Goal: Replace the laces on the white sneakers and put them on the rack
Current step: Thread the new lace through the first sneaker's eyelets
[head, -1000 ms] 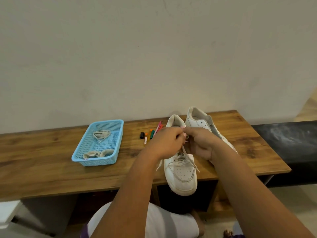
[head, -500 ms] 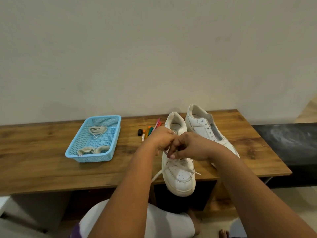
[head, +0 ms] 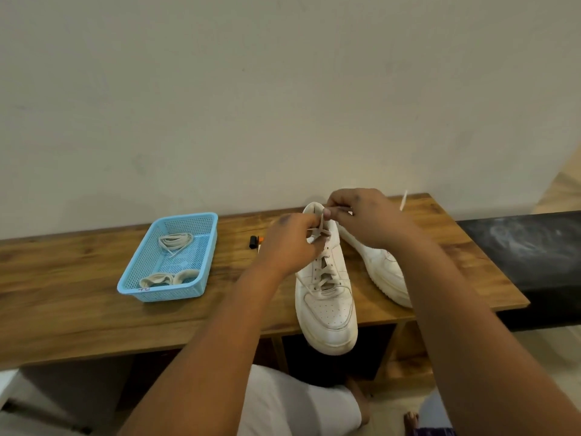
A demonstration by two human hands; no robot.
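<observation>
both grips pinch the sneaker lace; blue basket holds spare laces.

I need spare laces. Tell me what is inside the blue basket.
The blue basket holds a loose coil of whitish lace at its far end and a folded cream bundle at its near end. The near wall hides the bundle's underside.

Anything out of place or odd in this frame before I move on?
One thing: the near sneaker sits with its toe hanging past the table's front edge while both hands, left and right, pull its lace. Nothing looks spilled or damaged; the spare laces lie inside the blue basket.
</observation>
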